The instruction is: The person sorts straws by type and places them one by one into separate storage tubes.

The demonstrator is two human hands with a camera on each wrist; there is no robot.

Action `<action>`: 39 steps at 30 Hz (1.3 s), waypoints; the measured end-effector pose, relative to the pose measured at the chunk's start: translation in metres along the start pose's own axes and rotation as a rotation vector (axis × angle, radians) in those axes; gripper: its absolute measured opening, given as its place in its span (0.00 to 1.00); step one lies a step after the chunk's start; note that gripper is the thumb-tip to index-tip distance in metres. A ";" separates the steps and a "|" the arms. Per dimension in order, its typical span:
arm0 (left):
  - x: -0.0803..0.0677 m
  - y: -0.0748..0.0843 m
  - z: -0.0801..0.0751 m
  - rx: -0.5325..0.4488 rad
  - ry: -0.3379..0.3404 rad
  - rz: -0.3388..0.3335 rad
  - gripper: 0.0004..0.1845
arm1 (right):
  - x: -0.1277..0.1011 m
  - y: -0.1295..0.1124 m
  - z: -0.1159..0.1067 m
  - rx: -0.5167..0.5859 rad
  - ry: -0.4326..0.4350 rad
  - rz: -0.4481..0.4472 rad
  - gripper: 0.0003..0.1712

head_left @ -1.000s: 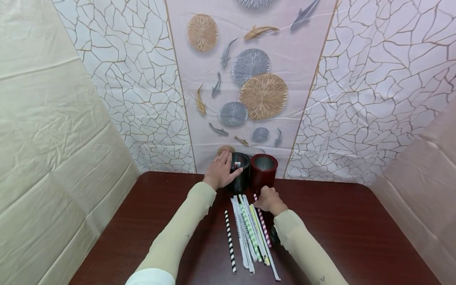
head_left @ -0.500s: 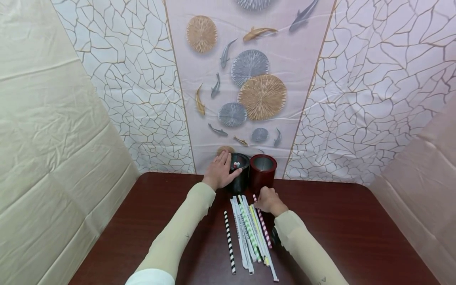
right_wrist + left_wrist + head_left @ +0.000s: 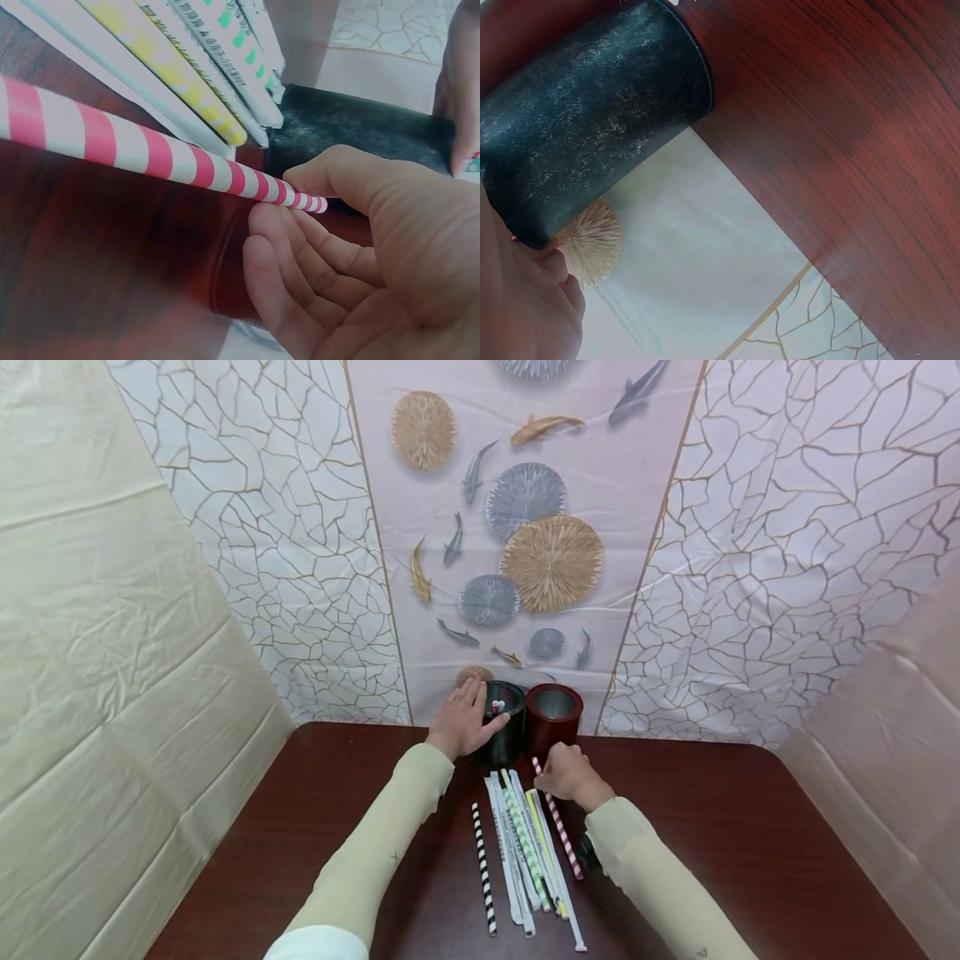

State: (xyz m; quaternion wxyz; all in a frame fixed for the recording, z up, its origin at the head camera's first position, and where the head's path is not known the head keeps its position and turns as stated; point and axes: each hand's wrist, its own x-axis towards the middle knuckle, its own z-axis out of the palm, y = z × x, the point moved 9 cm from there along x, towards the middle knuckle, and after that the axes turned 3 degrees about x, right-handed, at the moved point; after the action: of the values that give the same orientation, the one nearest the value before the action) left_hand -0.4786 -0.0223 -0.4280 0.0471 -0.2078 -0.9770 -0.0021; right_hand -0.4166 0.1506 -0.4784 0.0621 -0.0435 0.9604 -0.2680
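Between thumb and fingertips, my right hand (image 3: 567, 772) pinches a pink-and-white striped straw (image 3: 161, 154) near its far end. The straw slants back toward me along the right of a row of other straws. My left hand (image 3: 459, 720) rests against the left side of a black cup (image 3: 504, 739), its fingers straight and its thumb across the rim. Inside that cup a few red-and-white tips (image 3: 498, 705) show. In the left wrist view, the fingers touch the black cup's rim. A dark red cup (image 3: 553, 727) stands right beside the black one, just beyond my right hand.
Several paper-wrapped straws (image 3: 504, 852), a green striped straw (image 3: 236, 34) and a yellow one (image 3: 157, 64) lie side by side on the dark wooden table (image 3: 675, 852). A black-and-white straw (image 3: 483, 870) lies apart on the left. Patterned cloth (image 3: 450, 627) hangs behind the cups.
My right hand has risen slightly, and the pink-and-white straw has swung away from the row, its near end shifting right. The left hand stays against the black cup.
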 end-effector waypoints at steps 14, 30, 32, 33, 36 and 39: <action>0.001 0.001 -0.001 0.010 0.018 0.000 0.49 | -0.010 -0.037 -0.049 -0.019 0.044 -0.186 0.30; 0.002 -0.001 -0.001 0.017 0.009 -0.007 0.49 | -0.020 -0.095 -0.131 -0.072 0.223 -0.313 0.08; 0.003 -0.002 0.000 0.021 0.004 -0.010 0.50 | -0.022 -0.102 -0.141 -0.068 0.266 -0.336 0.08; 0.002 -0.001 -0.001 0.020 0.006 -0.009 0.50 | -0.023 -0.106 -0.146 -0.064 0.293 -0.350 0.08; 0.002 -0.001 0.001 0.018 -0.004 -0.008 0.50 | -0.027 -0.115 -0.160 -0.051 0.373 -0.378 0.08; 0.002 -0.001 0.001 0.018 -0.013 -0.009 0.50 | -0.030 -0.123 -0.173 -0.005 0.434 -0.406 0.09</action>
State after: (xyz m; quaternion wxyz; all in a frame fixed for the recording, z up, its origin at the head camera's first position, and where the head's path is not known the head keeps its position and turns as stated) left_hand -0.4812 -0.0221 -0.4291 0.0428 -0.2031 -0.9782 0.0080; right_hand -0.4050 0.1376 -0.2646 -0.1999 -0.1764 0.9236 -0.2754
